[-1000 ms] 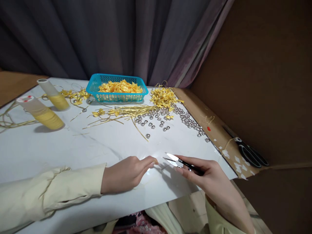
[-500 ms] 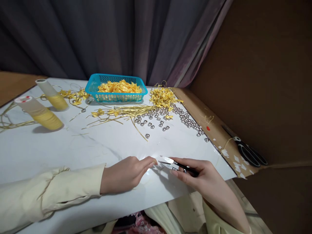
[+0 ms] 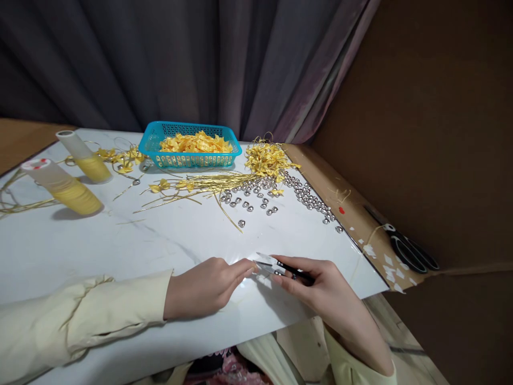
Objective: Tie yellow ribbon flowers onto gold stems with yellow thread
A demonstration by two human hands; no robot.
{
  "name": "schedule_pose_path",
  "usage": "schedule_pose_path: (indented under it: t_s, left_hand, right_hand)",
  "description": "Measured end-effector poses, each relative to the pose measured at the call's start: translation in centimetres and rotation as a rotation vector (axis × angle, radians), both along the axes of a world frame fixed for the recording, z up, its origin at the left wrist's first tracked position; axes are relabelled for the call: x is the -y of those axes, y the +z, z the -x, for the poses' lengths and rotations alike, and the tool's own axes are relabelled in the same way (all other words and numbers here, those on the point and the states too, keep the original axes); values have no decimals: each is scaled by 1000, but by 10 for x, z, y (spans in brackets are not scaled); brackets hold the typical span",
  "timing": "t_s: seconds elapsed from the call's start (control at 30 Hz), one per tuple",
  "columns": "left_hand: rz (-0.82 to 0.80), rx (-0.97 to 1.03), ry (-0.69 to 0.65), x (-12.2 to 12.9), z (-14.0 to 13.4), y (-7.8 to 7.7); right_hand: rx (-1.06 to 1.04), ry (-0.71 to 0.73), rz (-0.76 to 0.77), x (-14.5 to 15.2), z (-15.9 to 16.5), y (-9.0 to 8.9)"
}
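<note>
Thread snips [image 3: 285,268] with black handles and pointed silver blades are gripped in my right hand [image 3: 320,280]. Their blades stand a little apart and reach the fingertips of my left hand [image 3: 212,283]. That hand is closed in a pinch, low over the white table [image 3: 160,251]; whatever sits between thumb and finger is too small to make out. Beyond both hands lie loose silver beads [image 3: 256,187], a bundle of gold cords [image 3: 216,183] and a pile of yellow ribbon bows [image 3: 267,159].
A blue basket [image 3: 192,159] of yellow bows stands at the back. Two spools of yellow thread [image 3: 76,195] [image 3: 94,167] are at the left. Black scissors [image 3: 409,248] and white paper scraps [image 3: 388,261] lie on brown cardboard at the right, beside a tall brown panel [image 3: 441,133].
My right hand has moved left with the snips, bringing the blades up to my left fingertips. The left hand keeps its pinch in nearly the same place.
</note>
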State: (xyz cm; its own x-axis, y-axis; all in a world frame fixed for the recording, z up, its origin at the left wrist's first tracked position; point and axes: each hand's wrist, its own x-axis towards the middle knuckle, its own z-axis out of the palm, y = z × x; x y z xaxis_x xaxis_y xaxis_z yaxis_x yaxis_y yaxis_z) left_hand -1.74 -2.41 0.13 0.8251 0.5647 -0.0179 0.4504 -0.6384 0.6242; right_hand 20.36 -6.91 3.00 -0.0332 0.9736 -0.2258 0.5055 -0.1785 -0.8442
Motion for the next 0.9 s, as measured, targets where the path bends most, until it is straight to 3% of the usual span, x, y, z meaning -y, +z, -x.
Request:
schedule_pose_path:
  t_s: [0.3,0.43,0.7,0.9]
  left_hand:
    - [22,-13,-9,-1,-1,-1]
    - [-4,-21,-25,-1,0,-2]
    - [-54,-4,-49,0,0,-5]
    - [-19,-3,-35,0,0,-1]
  right_hand:
    - [16,-17,-55,0,8,1]
    - [88,19,-224,3,14,2]
    - [245,188,-607,12,13,-14]
    - [320,239,-688,12,11,-16]
